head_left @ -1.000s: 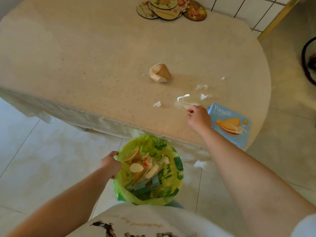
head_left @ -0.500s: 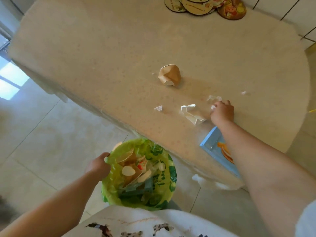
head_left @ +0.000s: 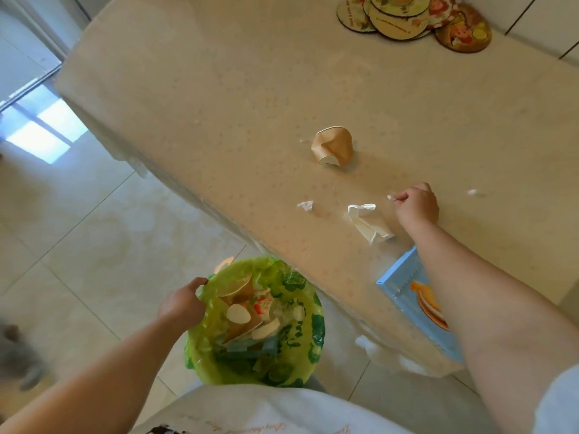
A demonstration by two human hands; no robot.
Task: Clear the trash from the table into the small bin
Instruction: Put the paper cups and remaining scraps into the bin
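On the tabletop (head_left: 250, 89), near its front edge, the right hand (head_left: 418, 206) rests with curled fingers and pinches a small white scrap (head_left: 391, 197) between the fingertips. The left hand (head_left: 183, 305) is lower, beside the table, and its fingers grip the rim of the small bin (head_left: 316, 327), which has a green plastic bag as liner. The two hands are well apart. The bin stands on the floor (head_left: 94, 230) just in front of the table edge and already holds paper cups and other trash.

Just beside the right hand, toward the left, lies a crumpled white paper (head_left: 368, 222). Further left there is a small white bit of paper (head_left: 306, 205), and one more white crumb (head_left: 473, 192) lies to the right of the hand. Behind these, a crushed brown paper cup (head_left: 333, 146) lies on its side. Under the right forearm a light blue box (head_left: 404, 286) with a picture of a biscuit lies at the table edge. At the far side of the tabletop a group of round coasters (head_left: 404, 14) overlap each other. A white piece (head_left: 366, 343) lies on the floor under the table edge.
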